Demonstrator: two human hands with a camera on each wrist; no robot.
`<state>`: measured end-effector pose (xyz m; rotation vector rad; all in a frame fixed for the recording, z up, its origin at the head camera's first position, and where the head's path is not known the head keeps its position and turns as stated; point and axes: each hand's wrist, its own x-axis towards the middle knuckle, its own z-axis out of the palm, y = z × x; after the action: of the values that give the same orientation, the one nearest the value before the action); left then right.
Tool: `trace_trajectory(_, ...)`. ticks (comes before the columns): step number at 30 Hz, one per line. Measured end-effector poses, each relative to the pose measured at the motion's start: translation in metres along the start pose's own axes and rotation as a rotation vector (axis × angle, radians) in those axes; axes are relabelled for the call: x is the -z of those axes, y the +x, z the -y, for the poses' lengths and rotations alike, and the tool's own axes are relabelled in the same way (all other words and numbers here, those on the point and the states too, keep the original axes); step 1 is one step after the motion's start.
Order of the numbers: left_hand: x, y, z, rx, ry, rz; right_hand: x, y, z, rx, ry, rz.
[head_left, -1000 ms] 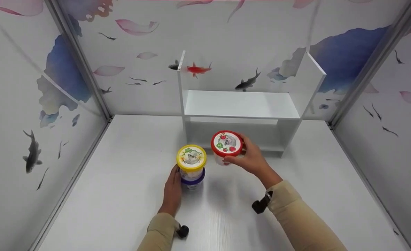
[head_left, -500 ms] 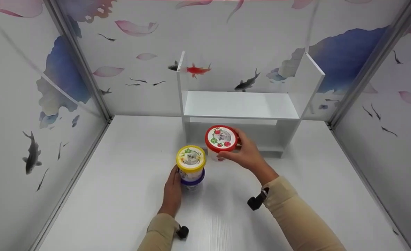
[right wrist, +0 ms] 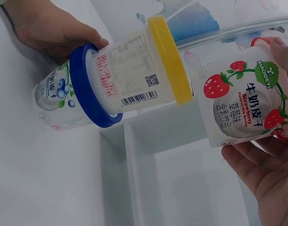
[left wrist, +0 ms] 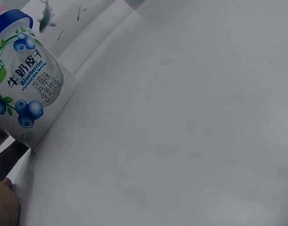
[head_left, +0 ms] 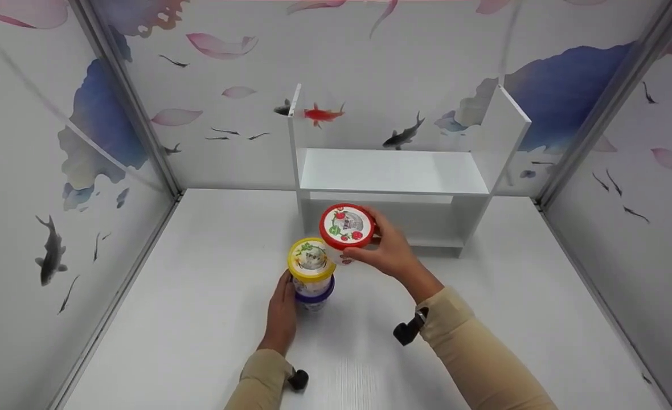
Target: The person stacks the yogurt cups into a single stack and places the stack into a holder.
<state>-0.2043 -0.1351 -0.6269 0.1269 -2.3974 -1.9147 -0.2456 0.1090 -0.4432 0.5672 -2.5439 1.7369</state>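
A blueberry milk cup (left wrist: 33, 80) with a blue lid stands on the white table. On top of it sits a cup with a yellow lid (head_left: 311, 259). My left hand (head_left: 282, 316) rests along the left side of this stack, fingers fairly straight, near the blue lid (right wrist: 87, 84). My right hand (head_left: 390, 250) grips a strawberry milk cup (right wrist: 245, 94) with a red lid (head_left: 347, 226) and holds it raised. In the head view, the strawberry cup overlaps the right edge of the yellow lid. From the right wrist, its base shows close to that lid.
Behind the cups stands a white shelf unit (head_left: 393, 171) with two upright side panels and a lower compartment. Printed walls with fish and petals enclose the white table (head_left: 199, 273) at the back and both sides.
My right hand has carried the strawberry cup leftward and slightly farther back, from beside the stack to over the yellow lid's right edge. The left hand and the stack have stayed put.
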Motion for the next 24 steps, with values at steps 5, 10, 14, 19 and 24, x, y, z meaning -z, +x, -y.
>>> trace_trajectory(5, 0.000, 0.000, -0.001, -0.032, 0.010, -0.007, -0.007, 0.002, 0.006, 0.025, 0.007, 0.007)
trace_trajectory(10, -0.001, 0.002, -0.001, -0.012, 0.001, 0.002, -0.014, 0.003, 0.008, 0.026, -0.003, 0.011)
trace_trajectory(14, -0.002, 0.002, -0.001, 0.005, -0.009, 0.006, -0.020, 0.003, 0.009, 0.028, 0.004, 0.015)
trace_trajectory(19, -0.002, 0.000, -0.002, 0.042, -0.019, 0.008, -0.028, 0.004, 0.011, 0.017, 0.015, 0.041)
trace_trajectory(24, -0.001, 0.000, -0.002, 0.059, -0.022, 0.015, -0.035, 0.005, 0.014, 0.007, 0.033, 0.050)
